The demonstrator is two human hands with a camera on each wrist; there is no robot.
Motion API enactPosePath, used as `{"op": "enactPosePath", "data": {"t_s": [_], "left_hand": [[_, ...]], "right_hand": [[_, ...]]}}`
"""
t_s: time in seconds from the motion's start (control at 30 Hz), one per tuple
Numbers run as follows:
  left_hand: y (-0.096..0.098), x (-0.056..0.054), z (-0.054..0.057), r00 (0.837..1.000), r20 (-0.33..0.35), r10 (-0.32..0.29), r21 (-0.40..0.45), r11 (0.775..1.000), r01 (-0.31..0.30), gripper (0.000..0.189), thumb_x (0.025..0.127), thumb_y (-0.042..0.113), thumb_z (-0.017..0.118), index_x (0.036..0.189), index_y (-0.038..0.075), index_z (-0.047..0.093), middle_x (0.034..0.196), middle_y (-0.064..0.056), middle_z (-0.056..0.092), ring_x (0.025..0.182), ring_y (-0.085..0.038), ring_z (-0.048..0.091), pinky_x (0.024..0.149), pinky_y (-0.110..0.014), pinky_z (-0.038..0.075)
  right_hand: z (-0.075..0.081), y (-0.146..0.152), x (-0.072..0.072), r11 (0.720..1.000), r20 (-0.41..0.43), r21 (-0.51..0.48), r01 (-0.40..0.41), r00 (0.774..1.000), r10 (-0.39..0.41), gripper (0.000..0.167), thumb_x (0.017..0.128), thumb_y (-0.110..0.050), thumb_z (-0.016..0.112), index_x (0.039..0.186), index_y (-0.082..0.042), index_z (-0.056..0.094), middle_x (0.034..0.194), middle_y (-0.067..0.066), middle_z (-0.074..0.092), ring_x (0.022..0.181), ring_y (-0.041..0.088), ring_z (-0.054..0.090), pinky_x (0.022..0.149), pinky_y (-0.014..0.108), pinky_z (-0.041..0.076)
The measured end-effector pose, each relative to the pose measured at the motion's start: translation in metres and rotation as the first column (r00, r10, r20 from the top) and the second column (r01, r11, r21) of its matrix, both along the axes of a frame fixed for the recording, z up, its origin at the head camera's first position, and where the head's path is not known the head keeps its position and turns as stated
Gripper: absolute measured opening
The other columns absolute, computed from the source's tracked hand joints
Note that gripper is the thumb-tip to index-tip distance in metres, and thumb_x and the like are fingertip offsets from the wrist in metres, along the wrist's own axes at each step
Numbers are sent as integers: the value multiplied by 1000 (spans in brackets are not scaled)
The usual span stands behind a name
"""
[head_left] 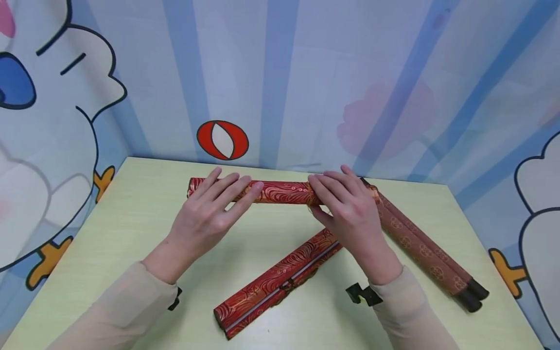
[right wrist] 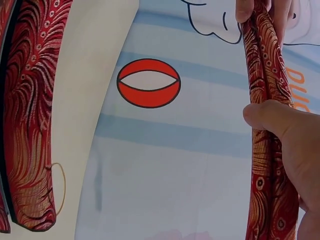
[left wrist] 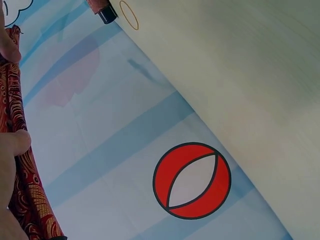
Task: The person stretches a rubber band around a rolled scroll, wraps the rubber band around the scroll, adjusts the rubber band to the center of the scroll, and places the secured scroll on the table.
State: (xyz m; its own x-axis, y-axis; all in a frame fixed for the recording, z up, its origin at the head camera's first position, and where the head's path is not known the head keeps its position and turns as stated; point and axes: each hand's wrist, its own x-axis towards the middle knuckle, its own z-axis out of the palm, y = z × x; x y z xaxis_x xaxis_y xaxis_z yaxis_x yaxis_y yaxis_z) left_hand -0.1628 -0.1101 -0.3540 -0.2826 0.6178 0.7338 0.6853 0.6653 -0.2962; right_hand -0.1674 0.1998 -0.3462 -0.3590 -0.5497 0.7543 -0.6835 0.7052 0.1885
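A slim red roll (head_left: 284, 192) covered in swirly pale-gold patterning is held pretty much left to right over the far part of the table (head_left: 109, 218). It's closed into a narrow bundle, and a groove (right wrist: 265, 75) can be seen running lengthwise down it.

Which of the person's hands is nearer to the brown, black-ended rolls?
Right. The right hand is beside the upper end of the brown rolls, holding a red roll; the left hand is farther away, toward that roll's left end.
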Motion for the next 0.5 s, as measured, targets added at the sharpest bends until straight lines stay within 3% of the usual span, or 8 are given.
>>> {"op": "enactPosePath", "data": {"t_s": [0.27, 0.5], "left_hand": [[-1, 3, 0, 1000, 13, -3, 37, 999, 2, 68, 81, -2, 91, 144, 7, 67, 130, -18, 74, 114, -39, 72, 112, -57, 51], [-5, 0, 5, 1000, 14, 25, -8, 1000, -25, 67, 84, 0, 90, 146, 9, 66, 129, -17, 74, 115, -38, 71, 113, -57, 50]], "right_hand": [[6, -17, -3, 999, 2, 29, -14, 1000, 14, 59, 77, -13, 98, 129, 1, 74, 119, 17, 78, 115, 38, 70, 116, 57, 48], [6, -15, -1, 1000, 11, 21, 0, 1000, 0, 70, 75, -18, 101, 135, 0, 71, 121, 19, 76, 116, 39, 69, 116, 59, 47]]}}
